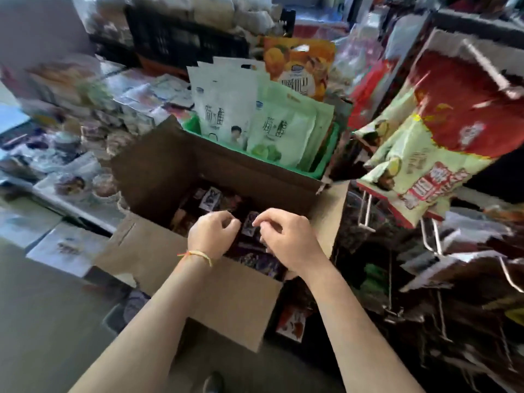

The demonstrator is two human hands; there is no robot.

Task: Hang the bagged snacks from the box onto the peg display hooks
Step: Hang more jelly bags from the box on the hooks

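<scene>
Cardboard box [158, 177] open, dark bagged snacks [252, 251] inside; my left hand [211, 236] and right hand [286, 239] hover above them, fingers loosely curled, holding nothing, so I'd pinch one bag by its top edge before swinging right of the box to the peg hooks [365, 217].

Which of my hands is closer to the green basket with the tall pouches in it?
Right. Your right hand is over the open box, nearly below the green basket, which stands behind the box. Your left hand is beside it, further left, so slightly farther away.
</scene>
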